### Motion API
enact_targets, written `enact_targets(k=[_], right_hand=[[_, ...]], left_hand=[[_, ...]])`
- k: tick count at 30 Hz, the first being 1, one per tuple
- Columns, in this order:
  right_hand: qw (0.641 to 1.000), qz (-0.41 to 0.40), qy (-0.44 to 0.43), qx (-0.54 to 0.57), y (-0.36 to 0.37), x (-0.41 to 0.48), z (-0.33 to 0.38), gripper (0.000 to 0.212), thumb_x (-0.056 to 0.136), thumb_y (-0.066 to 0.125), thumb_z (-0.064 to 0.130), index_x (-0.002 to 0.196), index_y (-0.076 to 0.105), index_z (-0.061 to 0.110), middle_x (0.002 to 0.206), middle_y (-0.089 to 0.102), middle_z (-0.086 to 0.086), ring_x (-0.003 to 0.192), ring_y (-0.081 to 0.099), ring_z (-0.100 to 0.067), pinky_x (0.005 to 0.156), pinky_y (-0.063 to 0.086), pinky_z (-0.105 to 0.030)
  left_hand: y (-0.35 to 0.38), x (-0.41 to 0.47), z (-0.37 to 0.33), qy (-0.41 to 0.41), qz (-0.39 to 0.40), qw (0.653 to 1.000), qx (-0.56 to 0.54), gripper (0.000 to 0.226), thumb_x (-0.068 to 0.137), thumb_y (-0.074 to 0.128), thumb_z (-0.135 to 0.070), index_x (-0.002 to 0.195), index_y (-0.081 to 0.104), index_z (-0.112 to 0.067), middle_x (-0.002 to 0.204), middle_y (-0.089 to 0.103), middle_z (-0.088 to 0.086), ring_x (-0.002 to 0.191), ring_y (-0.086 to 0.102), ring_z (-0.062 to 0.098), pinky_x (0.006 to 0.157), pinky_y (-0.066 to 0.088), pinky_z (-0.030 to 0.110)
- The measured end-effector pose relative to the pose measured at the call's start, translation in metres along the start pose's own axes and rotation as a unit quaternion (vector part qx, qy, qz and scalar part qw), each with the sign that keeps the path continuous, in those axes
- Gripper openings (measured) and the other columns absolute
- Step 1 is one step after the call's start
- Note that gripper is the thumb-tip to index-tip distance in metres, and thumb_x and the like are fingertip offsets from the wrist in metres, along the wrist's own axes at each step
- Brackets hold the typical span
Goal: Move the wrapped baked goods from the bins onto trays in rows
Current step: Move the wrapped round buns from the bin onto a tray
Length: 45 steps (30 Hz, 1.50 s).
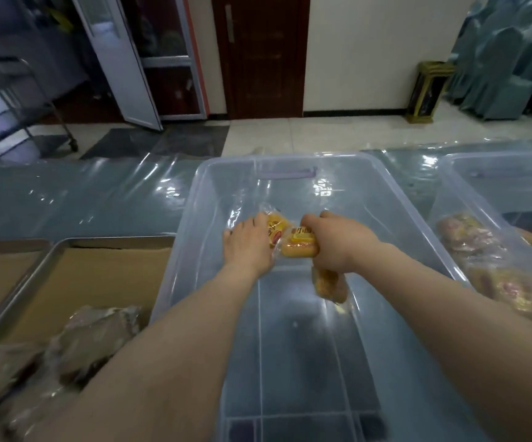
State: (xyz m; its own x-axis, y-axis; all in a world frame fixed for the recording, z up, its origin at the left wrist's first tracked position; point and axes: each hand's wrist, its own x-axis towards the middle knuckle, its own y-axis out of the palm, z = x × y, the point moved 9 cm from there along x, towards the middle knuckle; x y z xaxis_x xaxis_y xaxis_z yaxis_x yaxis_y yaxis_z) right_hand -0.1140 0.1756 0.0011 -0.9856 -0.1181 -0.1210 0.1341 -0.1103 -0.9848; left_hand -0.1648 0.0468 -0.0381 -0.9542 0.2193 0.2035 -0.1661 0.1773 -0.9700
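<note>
Both my hands reach into a clear plastic bin (191, 218) in the middle. My left hand (248, 247) lies over a wrapped yellow bun (275, 231), fingers bent onto its wrapper. My right hand (338, 244) grips a second wrapped bun (299, 244) and another wrapped bun (328, 287) hangs below its fist. A metal tray (111, 242) lined with brown paper sits left of the bin, with wrapped dark baked goods (92, 342) on its near end.
A second clear bin (449, 193) at the right holds several wrapped buns (481, 260). Another tray (6, 247) lies at the far left. Plastic sheeting (82, 199) covers the table. A wheeled metal rack (19, 100) stands behind on the left.
</note>
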Motion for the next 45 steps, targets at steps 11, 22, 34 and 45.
enact_targets(k=[11,22,34,45], right_hand=[[0.947,-0.266,-0.017,0.178,-0.119,-0.096,0.108,0.063,0.063,0.076,0.019,0.118,0.047,0.032,0.107,0.045,0.006,0.091,0.05,-0.02,0.074,0.047,-0.038],[0.888,-0.212,-0.195,0.359,-0.054,-0.178,0.466,0.06,0.06,0.074,0.019,0.104,0.043,0.045,0.099,0.052,0.015,0.083,0.051,0.0,0.065,0.036,-0.015],[0.846,-0.058,-0.195,0.493,0.099,-0.189,0.697,0.054,0.07,0.076,0.025,0.115,0.051,0.039,0.103,0.061,0.011,0.09,0.06,-0.008,0.077,0.053,-0.037],[0.829,-0.008,-0.182,0.53,0.179,-0.068,0.87,0.058,0.07,0.075,0.026,0.103,0.041,0.058,0.103,0.055,0.021,0.088,0.053,0.007,0.065,0.038,-0.012]], left_hand=[[-0.203,-0.09,0.076,0.002,-0.267,0.932,-0.245,0.037,0.074,0.07,-0.031,0.09,0.036,-0.029,0.092,0.048,-0.008,0.088,0.047,0.016,0.075,0.033,0.035],[-0.257,-0.363,0.377,-0.124,-0.323,0.864,-0.367,0.039,0.069,0.074,-0.04,0.091,0.042,-0.041,0.092,0.058,-0.009,0.082,0.059,0.009,0.067,0.051,0.037],[-0.266,-0.603,0.65,-0.357,-0.41,0.781,-0.306,0.052,0.071,0.078,-0.016,0.085,0.041,-0.051,0.087,0.058,-0.005,0.071,0.059,0.003,0.059,0.046,0.016],[-0.239,-0.617,0.818,-0.462,-0.376,0.764,-0.249,0.046,0.069,0.078,-0.018,0.085,0.043,-0.043,0.084,0.055,-0.016,0.073,0.053,-0.011,0.056,0.035,0.014]])
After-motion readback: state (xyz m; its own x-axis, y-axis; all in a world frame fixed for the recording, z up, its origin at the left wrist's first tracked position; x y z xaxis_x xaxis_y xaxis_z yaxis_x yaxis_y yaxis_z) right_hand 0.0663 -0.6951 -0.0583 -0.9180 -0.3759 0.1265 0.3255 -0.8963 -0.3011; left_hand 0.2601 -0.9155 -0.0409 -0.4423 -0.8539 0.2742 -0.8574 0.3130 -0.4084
